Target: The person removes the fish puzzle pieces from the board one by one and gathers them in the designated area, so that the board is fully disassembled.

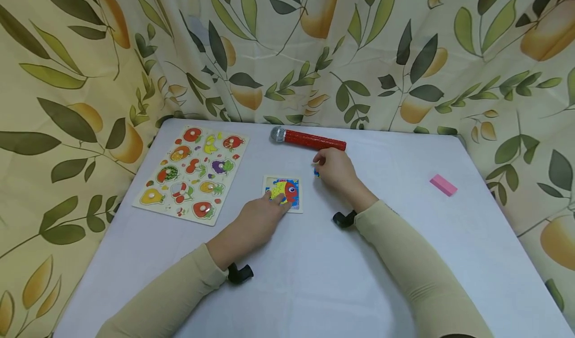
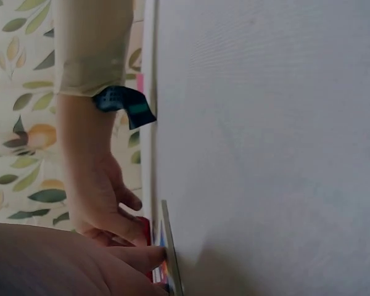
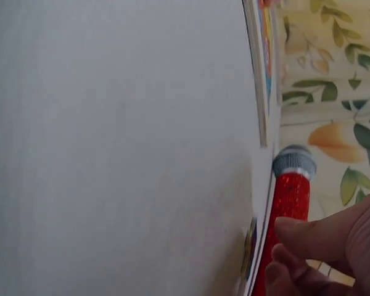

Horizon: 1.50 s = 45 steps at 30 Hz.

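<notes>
A small fish puzzle [image 1: 297, 209] with a pale frame lies mid-table, its fish yellow and red on blue. My left hand [image 1: 256, 220] reaches over its near edge, the fingers [image 2: 151, 254] resting on the puzzle face and covering part of the fish. To the right of the puzzle, my right hand [image 1: 337, 169] is held low with loosely bent fingers over a small blue puzzle piece [image 1: 316, 172]. In the right wrist view, that thin piece [image 3: 249, 250] shows edge-on near the tabletop, with a narrow gap between it and the thumb and fingertips.
Beyond my right hand lies a red toy microphone [image 1: 312, 139] with a silver head. A fruit peg puzzle board [image 1: 172, 213] lies at the left. Far to the right is a pink block [image 1: 443, 185]. Patterned cloth [image 1: 287, 73] hangs behind the white table [image 1: 305, 283].
</notes>
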Each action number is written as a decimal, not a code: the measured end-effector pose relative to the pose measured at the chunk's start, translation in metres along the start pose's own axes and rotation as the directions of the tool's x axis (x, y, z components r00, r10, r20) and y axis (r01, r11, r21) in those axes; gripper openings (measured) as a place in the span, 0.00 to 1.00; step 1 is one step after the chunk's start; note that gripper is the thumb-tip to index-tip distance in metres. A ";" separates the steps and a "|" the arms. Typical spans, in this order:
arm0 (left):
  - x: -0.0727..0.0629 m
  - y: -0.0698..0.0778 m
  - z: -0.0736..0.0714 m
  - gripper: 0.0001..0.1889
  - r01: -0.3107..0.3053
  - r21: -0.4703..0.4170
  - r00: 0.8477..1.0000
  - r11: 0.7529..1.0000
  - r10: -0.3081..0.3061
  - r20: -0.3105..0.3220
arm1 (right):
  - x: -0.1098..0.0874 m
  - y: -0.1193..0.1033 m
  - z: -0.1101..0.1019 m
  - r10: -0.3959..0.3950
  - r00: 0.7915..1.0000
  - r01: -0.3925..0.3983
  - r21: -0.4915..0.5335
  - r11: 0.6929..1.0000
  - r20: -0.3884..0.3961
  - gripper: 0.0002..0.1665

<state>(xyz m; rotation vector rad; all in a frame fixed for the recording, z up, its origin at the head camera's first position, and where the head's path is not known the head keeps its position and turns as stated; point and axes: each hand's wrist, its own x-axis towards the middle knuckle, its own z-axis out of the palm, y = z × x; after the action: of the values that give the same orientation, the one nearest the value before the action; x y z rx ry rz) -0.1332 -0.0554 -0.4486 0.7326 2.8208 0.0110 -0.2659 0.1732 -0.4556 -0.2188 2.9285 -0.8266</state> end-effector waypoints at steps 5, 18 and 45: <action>-0.001 -0.008 -0.003 0.24 0.002 -0.071 1.000 0.997 -0.003 -0.016 | -0.003 -0.018 0.010 -0.068 0.996 0.063 0.084 0.994 0.062 0.10; 0.004 -0.010 -0.006 0.23 -0.126 -0.086 0.987 0.988 0.117 -0.107 | 0.005 -0.052 0.031 -0.267 0.929 0.227 0.173 0.958 0.258 0.13; 0.004 0.006 0.018 0.29 -0.125 -0.063 0.992 0.990 0.125 -0.002 | 0.007 -0.051 0.036 -0.290 0.894 0.249 0.160 0.955 0.343 0.17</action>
<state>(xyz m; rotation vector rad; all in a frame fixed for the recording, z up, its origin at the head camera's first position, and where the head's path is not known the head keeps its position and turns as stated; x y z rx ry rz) -0.1302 -0.0488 -0.4663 0.8926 2.7541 0.1193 -0.2628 0.1106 -0.4596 -0.7033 2.5274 -0.8719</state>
